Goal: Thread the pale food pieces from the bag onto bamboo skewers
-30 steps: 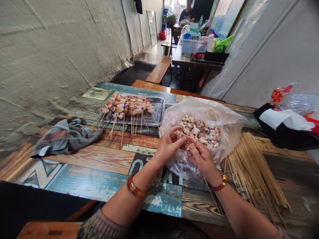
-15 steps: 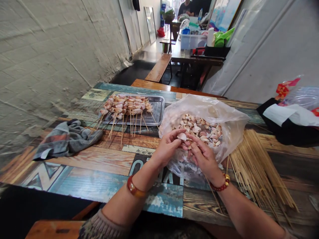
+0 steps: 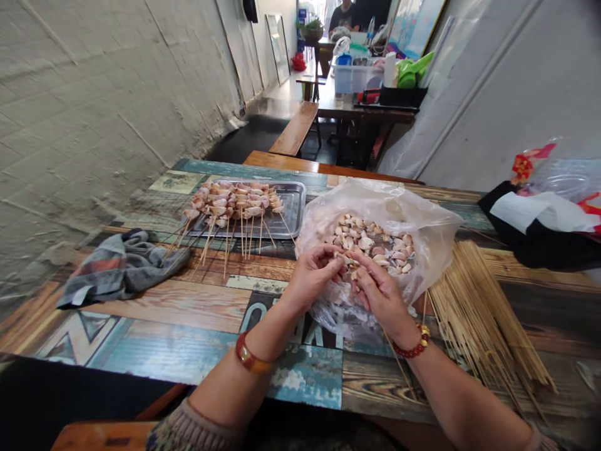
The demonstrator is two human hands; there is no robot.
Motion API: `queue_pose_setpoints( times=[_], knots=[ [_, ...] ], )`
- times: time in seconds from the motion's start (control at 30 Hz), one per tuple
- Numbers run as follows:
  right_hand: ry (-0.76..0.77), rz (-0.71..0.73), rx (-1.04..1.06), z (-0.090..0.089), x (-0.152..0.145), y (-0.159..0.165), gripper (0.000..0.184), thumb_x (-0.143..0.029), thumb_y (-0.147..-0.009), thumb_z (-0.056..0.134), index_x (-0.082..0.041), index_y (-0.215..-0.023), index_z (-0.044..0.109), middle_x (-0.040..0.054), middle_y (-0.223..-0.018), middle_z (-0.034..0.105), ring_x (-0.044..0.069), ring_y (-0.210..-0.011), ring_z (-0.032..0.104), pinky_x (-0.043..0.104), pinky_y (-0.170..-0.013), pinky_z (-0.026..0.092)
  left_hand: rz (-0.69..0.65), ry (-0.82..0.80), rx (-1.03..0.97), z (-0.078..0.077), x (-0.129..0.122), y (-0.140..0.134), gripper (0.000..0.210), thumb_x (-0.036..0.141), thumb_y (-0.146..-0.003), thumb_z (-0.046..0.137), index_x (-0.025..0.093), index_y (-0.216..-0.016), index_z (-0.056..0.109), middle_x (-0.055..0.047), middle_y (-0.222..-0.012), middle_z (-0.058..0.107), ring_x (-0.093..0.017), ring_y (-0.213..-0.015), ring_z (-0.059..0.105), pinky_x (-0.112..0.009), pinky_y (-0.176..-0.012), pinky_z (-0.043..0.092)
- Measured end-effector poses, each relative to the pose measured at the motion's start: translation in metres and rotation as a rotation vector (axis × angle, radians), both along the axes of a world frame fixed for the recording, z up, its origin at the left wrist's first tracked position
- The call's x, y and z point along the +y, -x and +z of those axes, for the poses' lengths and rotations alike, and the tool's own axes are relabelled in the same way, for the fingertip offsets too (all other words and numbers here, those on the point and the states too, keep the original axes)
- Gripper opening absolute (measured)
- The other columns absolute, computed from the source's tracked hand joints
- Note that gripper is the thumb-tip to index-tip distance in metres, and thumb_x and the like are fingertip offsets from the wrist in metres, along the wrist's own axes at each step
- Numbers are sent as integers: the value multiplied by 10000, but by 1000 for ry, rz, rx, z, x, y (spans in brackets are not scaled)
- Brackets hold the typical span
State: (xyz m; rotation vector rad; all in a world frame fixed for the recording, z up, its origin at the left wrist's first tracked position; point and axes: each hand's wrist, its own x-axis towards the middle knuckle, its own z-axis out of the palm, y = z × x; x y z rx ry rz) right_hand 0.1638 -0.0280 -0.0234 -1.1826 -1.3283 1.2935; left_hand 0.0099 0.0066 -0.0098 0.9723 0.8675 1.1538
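Observation:
My left hand (image 3: 312, 275), bangle on its wrist, pinches a garlic clove (image 3: 340, 255) between thumb and fingertips, mostly covered by them. Close beside it, my right hand (image 3: 381, 289) is closed around a bamboo skewer (image 3: 399, 363), whose long end slants down under the wrist toward the table's near edge. The skewer's tip lies among the fingers, so I cannot tell whether it pierces the clove. Both hands are over the front of a clear plastic bag (image 3: 417, 210) spread open with many loose garlic cloves (image 3: 350, 232) in it.
A metal tray (image 3: 297, 210) at the back left bears garlic skewers (image 3: 235, 200), their sticks jutting over its front. A grey cloth (image 3: 117, 269) lies farther left. Bare skewers (image 3: 483, 313) are piled at right, with a black bag (image 3: 530, 241) behind. A person (image 3: 345, 19) is far off.
The clove that showed pale above my left fingers is now turned and largely hidden between both hands. The whole view has shifted slightly; tray, bag and skewers stay in place.

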Motion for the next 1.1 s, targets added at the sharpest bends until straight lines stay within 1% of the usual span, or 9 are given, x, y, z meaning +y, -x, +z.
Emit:
queue_pose_setpoints(
  times=[0.13, 0.2, 0.27, 0.4, 0.5, 0.63, 0.8, 0.97, 1.1],
  knots=[
    [-1, 18, 17, 3, -2, 1, 521, -387, -935, 448, -241, -1432, 387, -30, -656, 529, 80, -437, 365, 211, -396, 314, 33, 72, -67, 0, 0, -1, 278, 288, -707, 758, 118, -918, 695, -57, -747, 712, -128, -667, 658, -228, -646, 519],
    [-5, 47, -23, 2, -3, 1, 537, -371, -937, 443, -238, -1451, 361, -29, -651, 527, 91, -464, 401, 216, -423, 342, 67, 97, -83, 0, 1, -1, 274, 273, -697, 765, 117, -912, 701, -58, -777, 721, -120, -663, 657, -232, -672, 520],
    [-34, 61, -65, 1, -3, 2, 549, -354, -931, 450, -238, -1459, 351, -32, -644, 516, 105, -510, 441, 224, -468, 382, 82, 96, -72, 0, 1, 0, 276, 268, -689, 770, 115, -908, 701, -53, -777, 719, -113, -652, 649, -227, -663, 515],
    [-90, 51, -138, -2, -3, 3, 538, -331, -924, 455, -229, -1445, 371, -36, -630, 507, 114, -535, 450, 239, -518, 404, 96, 45, -23, 0, 1, -1, 269, 273, -683, 773, 114, -876, 671, -49, -772, 707, -109, -640, 640, -217, -632, 508],
    [-84, 42, -159, -1, -3, 3, 531, -315, -919, 452, -217, -1436, 382, -35, -620, 507, 116, -532, 452, 244, -519, 403, 118, 15, 2, 1, 0, -2, 257, 267, -677, 775, 124, -833, 630, -44, -789, 700, -109, -640, 639, -221, -622, 511],
    [-78, 41, -150, 0, -2, 3, 566, -311, -914, 454, -214, -1461, 343, -42, -629, 490, 111, -535, 448, 238, -513, 394, 133, -16, 14, 0, 0, -4, 263, 259, -665, 779, 138, -810, 595, -39, -792, 696, -113, -632, 638, -232, -610, 518],
    [-60, 58, -113, 1, -2, 3, 571, -311, -913, 459, -224, -1464, 337, -49, -603, 479, 118, -518, 432, 246, -506, 385, 142, -41, 40, -2, 1, -4, 252, 255, -669, 773, 139, -808, 597, -35, -765, 695, -110, -626, 633, -229, -615, 518],
    [-86, 45, -148, 2, -2, 2, 517, -279, -918, 448, -235, -1431, 400, -47, -591, 485, 116, -512, 420, 251, -512, 372, 158, -56, 65, -2, 1, -4, 246, 254, -676, 769, 134, -813, 603, -33, -772, 699, -102, -643, 637, -222, -643, 524],
    [-90, 42, -156, 1, -2, 2, 550, -263, -913, 452, -243, -1456, 366, -49, -593, 478, 116, -515, 426, 253, -527, 392, 162, -80, 82, -3, 1, -5, 244, 277, -680, 769, 139, -803, 610, -31, -775, 697, -104, -650, 633, -216, -624, 519]
  ],
)
